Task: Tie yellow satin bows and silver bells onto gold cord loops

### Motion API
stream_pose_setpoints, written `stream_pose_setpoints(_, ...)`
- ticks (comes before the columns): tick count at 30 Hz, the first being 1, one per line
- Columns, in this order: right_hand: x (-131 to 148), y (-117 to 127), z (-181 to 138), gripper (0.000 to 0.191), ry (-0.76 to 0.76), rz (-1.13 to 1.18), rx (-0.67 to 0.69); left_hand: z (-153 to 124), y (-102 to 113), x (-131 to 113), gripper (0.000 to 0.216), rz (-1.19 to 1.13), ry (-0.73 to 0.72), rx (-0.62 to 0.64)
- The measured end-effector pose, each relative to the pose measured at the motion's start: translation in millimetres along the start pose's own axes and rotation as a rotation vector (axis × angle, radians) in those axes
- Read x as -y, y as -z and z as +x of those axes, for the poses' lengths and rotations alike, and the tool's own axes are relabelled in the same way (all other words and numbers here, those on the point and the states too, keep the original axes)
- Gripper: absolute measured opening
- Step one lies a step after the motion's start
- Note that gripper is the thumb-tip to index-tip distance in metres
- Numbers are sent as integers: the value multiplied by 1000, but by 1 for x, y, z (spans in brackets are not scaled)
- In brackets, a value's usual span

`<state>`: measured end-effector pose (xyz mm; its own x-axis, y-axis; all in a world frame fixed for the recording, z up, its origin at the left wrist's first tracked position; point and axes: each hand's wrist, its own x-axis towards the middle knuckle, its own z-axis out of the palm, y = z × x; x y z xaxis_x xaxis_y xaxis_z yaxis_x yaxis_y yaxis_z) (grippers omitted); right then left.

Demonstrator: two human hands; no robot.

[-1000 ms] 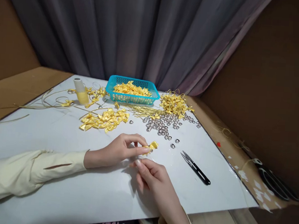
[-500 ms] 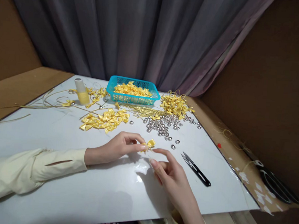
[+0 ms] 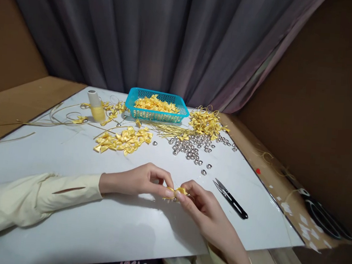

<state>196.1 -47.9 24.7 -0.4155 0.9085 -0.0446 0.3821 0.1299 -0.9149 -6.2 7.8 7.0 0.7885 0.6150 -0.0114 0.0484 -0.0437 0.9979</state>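
A small yellow ribbon bow (image 3: 177,191) is pinched between both hands just above the white tabletop (image 3: 70,156). My left hand (image 3: 138,180) grips its left side with thumb and fingers closed. From the right, my right hand (image 3: 205,209) pinches the bow's other side. A loose pile of yellow bows (image 3: 123,139) lies beyond my left hand. Several silver bells (image 3: 190,146) are scattered beyond my right hand.
A turquoise basket (image 3: 156,105) full of yellow bows stands at the back. Bows with gold loops (image 3: 205,122) lie to its right, a yellow spool (image 3: 95,106) to its left. Black thread snips (image 3: 230,198) lie right of my right hand. Dark scissors (image 3: 322,212) rest off the board.
Both hands drew nearer to me with the bow. My right hand swung out to the right, then came back and pinched the bow's right side.
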Motion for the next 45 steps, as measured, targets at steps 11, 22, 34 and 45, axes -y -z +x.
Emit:
stream_pose_setpoints(11, 1, -2, 0, 30, -10, -37, -7, 0, 0, -5, 18, 23, 43, 26)
stream_pose_setpoints(22, 3, -3, -1, 30, -26, -57, -41, 1, -2, -6, 20, 16, 18, 15)
stream_pose_setpoints(34, 3, 8, -4, 19, -35, -95, -32, 0, -2, -5, 17, 24, 35, 15)
stream_pose_setpoints(45, -2, 9, -10, 19, -1, -76, -54, 0, -1, -3, 18, 22, 32, 29)
